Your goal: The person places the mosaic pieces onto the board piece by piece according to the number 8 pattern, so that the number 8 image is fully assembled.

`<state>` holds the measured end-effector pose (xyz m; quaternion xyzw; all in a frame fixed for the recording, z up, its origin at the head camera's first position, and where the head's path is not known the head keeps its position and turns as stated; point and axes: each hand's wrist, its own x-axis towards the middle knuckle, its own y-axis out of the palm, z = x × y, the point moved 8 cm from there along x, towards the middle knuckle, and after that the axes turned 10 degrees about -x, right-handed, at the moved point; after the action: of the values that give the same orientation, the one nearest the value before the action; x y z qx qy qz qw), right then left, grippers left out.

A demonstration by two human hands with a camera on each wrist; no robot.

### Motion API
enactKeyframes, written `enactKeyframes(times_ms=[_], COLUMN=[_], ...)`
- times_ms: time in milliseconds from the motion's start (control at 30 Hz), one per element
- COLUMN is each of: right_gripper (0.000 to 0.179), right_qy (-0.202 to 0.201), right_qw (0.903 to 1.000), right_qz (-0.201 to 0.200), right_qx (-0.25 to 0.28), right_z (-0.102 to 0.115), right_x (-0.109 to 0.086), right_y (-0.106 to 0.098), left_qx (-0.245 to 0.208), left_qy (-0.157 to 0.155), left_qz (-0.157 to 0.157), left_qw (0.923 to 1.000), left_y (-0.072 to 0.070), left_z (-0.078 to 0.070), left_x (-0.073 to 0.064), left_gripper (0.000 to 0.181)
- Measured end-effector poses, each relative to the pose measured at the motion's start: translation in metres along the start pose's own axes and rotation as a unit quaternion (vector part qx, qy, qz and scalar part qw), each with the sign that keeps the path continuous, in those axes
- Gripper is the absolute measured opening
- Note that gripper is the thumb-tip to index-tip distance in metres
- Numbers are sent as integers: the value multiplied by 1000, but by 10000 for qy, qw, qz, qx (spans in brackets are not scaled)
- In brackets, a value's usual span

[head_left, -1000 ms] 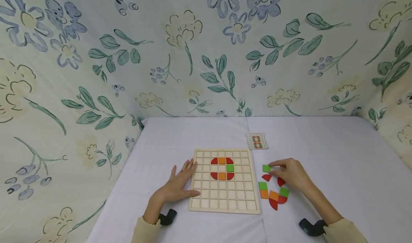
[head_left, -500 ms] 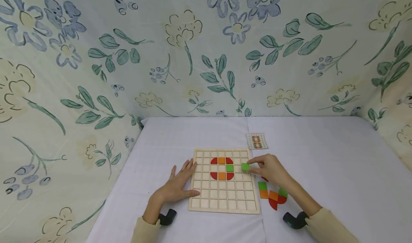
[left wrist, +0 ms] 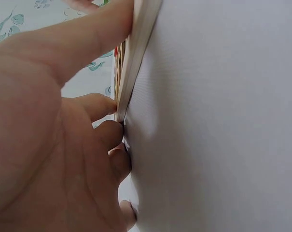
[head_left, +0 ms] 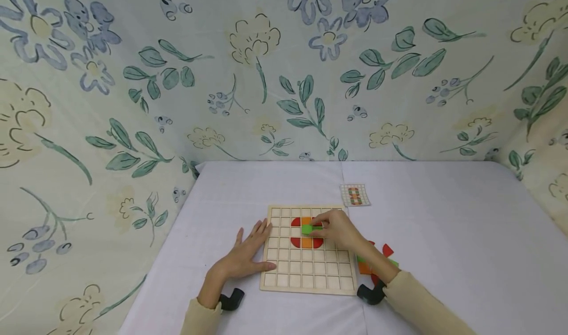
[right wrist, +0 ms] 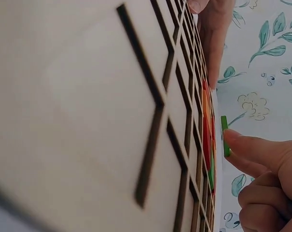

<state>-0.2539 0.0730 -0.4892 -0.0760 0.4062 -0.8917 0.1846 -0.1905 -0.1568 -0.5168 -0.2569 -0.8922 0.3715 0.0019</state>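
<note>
A wooden grid board (head_left: 308,280) lies on the table with red, orange and green pieces set in some of its cells. My right hand (head_left: 339,230) pinches a green square tile (head_left: 306,229) between thumb and fingers above these pieces. In the right wrist view that green tile (right wrist: 226,136) stands edge-on, a little apart from the board's surface. My left hand (head_left: 241,257) rests at the board's left edge, fingers spread and thumb over the rim. The left wrist view shows its fingertips (left wrist: 107,107) against the board's side (left wrist: 137,58).
Loose pieces, such as a red quarter-round piece (head_left: 388,250) and an orange square (head_left: 365,268), lie right of the board, partly behind the right forearm. A small pattern card (head_left: 355,195) lies past the board's far right corner. A floral cloth (head_left: 284,68) hangs behind the table.
My right hand has carried the green tile leftward from the loose pieces, across the board's right edge, to above the coloured pieces. My left hand has stayed in place.
</note>
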Motion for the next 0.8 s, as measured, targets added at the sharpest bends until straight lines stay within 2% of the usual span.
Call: enactKeyframes(times_ms=[200,500,800], right_gripper=[19,18,19], right_qy=[-16,-48,-1], right_qw=[10000,9998,9999], right_qz=[47,64,111], right_qx=[-26,-207,79], right_z=[5,12,11], right_x=[6,10,12], right_y=[10,14,19], left_qx=[73,157,121], left_qy=[25,19,13], left_qz=[1,0,0], left_qw=[10000,9999,9999], left_y=[0,1,0], left_z=[1,3,3], left_x=[1,1,1], left_gripper=[106,106,106])
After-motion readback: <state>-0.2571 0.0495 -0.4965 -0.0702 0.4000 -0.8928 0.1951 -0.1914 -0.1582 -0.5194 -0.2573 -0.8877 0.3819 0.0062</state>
